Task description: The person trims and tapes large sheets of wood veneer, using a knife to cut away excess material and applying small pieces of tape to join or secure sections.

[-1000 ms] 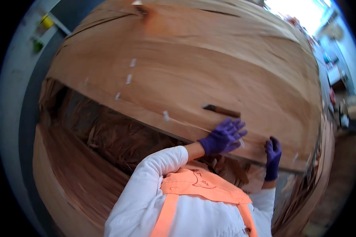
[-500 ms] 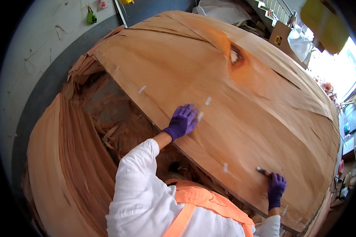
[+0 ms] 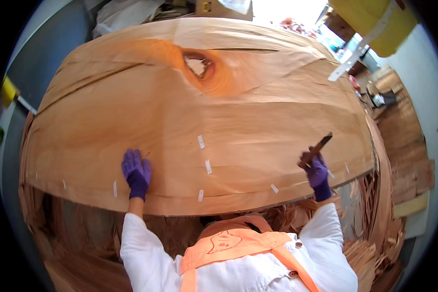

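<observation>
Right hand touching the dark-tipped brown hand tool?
Touching. The head view shows it: the gloved right hand grips the dark-tipped brown hand tool by its brown end, dark tip pointing away.

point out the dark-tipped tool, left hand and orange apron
tool [image 3: 317, 148]: head view, on its brown handle
left hand [image 3: 137, 172]: head view, back of purple glove
apron [image 3: 236, 244]: head view, on its front

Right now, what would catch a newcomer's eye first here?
Probably the orange-ringed hole near the far edge of the broad wood sheet. Next, nearer, the purple-gloved left hand lies on the sheet, while the right hand grips a dark-tipped tool farther right.
</observation>
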